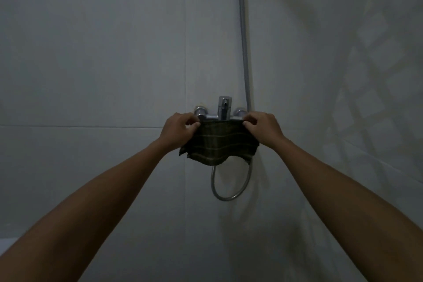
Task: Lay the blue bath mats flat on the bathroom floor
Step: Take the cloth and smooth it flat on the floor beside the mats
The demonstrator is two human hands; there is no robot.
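Observation:
A small dark cloth with pale stripes (pixel 219 144) hangs in front of the shower mixer tap (pixel 224 107) on the tiled wall. My left hand (pixel 180 130) pinches its upper left corner. Its upper right corner is pinched by my right hand (pixel 263 128). The cloth is stretched between both hands and droops below them, its top edge level with the tap body. No blue bath mat and no floor are in view.
A metal shower hose (pixel 243 30) runs down the wall to the right of the tap and loops beneath the cloth. Pale grey wall tiles (pixel 91 52) fill the view. A lattice shadow falls on the right wall (pixel 370 89).

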